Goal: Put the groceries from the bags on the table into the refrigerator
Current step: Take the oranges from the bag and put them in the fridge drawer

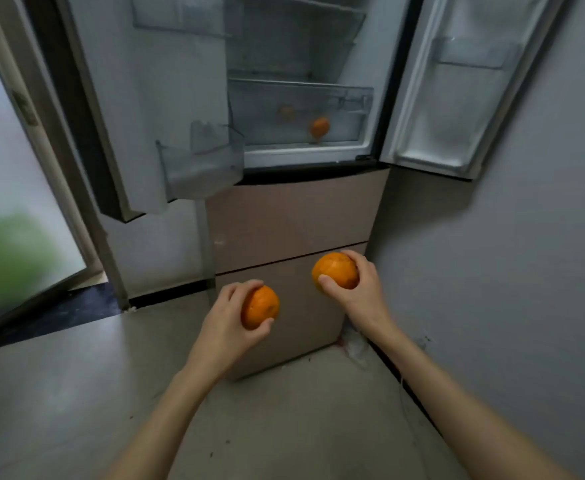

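Note:
I stand in front of the refrigerator [294,220], whose two upper doors are swung wide. My left hand [230,323] grips an orange [260,306] low before the beige lower drawers. My right hand [357,289] grips a second orange [335,271], a little higher and to the right. Inside, the clear crisper drawer [301,112] holds one orange [319,127] near its front and another [286,113], fainter, behind it. The shelves above look bare. The bags and the table are out of view.
The left fridge door [145,98] carries a clear bin [201,164] that juts toward me. The right door [457,98] stands close to a grey wall [526,271]. A frosted glass door [17,202] is at the far left. Pale floor [76,393] lies below.

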{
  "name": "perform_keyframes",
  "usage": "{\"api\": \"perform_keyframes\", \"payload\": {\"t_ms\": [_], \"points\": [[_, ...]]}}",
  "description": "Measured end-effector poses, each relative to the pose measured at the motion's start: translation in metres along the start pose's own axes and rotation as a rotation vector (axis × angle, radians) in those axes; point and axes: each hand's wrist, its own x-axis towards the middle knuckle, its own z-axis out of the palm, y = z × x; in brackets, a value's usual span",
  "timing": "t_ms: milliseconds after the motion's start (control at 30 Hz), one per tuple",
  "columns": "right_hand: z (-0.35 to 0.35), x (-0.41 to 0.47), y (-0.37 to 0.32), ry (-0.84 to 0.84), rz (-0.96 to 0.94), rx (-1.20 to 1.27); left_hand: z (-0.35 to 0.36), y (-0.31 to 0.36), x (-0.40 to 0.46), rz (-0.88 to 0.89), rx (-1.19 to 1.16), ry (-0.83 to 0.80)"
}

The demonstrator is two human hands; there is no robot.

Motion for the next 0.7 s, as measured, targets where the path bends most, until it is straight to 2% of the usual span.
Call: {"api": "perform_keyframes", "payload": {"t_ms": [233, 433, 700], "points": [[-0.044, 0.108, 0.024, 0.114, -0.025, 0.018, 0.049, 0.035, 0.127, 0.113, -0.038, 0.045], [-0.073, 0.235, 0.011, 0.170, -0.117, 0.025, 0.067, 0.047, 0.262, 0.181, -0.081, 0.143], [-0.083, 0.394, -0.035, 0.164, -0.256, 0.139, 0.049, 0.077, 0.435, 0.251, -0.078, 0.396]]}}
